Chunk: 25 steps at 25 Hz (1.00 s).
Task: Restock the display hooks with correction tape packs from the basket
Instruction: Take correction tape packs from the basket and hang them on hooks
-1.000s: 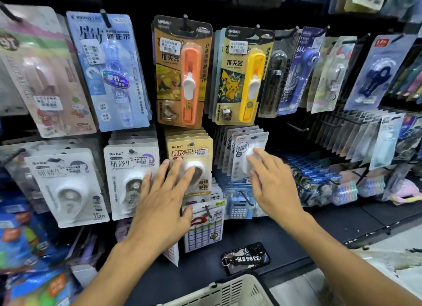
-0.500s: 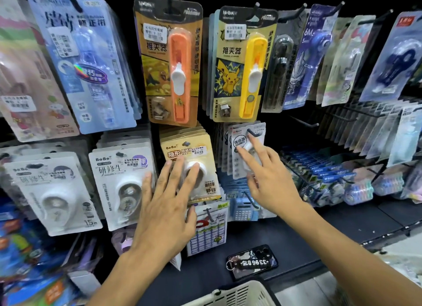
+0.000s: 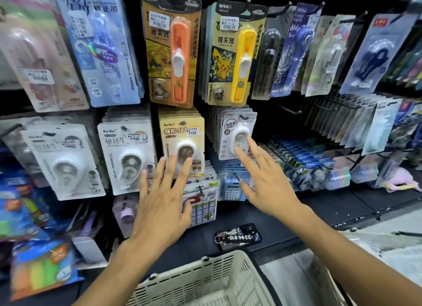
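Correction tape packs hang on hooks in the middle row. My left hand [image 3: 162, 198] lies flat with spread fingers, its fingertips against the lower part of the yellow correction tape pack [image 3: 182, 134]. My right hand [image 3: 262, 180] reaches out with straight fingers, the fingertips at the bottom of the white correction tape pack [image 3: 237, 130] on the neighbouring hook. Neither hand holds anything. The cream basket [image 3: 205, 280] sits low in front of me; I see only its slatted rim and wall, its inside is hidden.
Two more stacks of white tape packs [image 3: 127, 150] hang to the left. Orange and yellow clip pushers [image 3: 175, 54] hang above. A phone with a key tag [image 3: 238, 236] lies on the black shelf. Blue packs and small rolls [image 3: 319, 168] fill the shelf at right.
Both hands have slipped lower on their packs, and the right fingers have drawn back from the white pack's top to its bottom. More of the basket shows at the bottom.
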Each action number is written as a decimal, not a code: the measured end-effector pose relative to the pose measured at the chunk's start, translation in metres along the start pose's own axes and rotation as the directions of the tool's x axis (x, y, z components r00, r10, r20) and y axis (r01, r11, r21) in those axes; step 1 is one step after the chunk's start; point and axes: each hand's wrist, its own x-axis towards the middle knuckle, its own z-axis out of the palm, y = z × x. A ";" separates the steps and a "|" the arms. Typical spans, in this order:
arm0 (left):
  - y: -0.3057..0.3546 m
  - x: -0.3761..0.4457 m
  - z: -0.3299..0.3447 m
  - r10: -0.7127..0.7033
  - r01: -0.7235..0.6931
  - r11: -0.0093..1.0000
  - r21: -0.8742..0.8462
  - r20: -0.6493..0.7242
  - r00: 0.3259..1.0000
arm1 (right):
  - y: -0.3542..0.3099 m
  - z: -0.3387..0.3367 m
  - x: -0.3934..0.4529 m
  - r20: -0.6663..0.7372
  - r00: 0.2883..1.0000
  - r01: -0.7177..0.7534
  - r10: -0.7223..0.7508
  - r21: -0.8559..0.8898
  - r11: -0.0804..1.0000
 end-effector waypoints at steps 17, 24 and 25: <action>0.218 -0.079 0.146 0.332 -0.214 0.941 -0.263 0.581 0.744 | 0.142 0.052 -0.262 0.685 0.506 -0.716 0.524 -0.005 0.698; 0.263 -0.061 0.217 0.366 -0.217 0.929 -0.300 0.665 0.651 | 0.161 0.125 -0.278 0.643 0.578 -0.759 0.502 0.198 0.620; 0.265 -0.059 0.222 0.364 -0.209 0.930 -0.303 0.673 0.644 | 0.160 0.128 -0.273 0.627 0.618 -0.736 0.474 0.251 0.628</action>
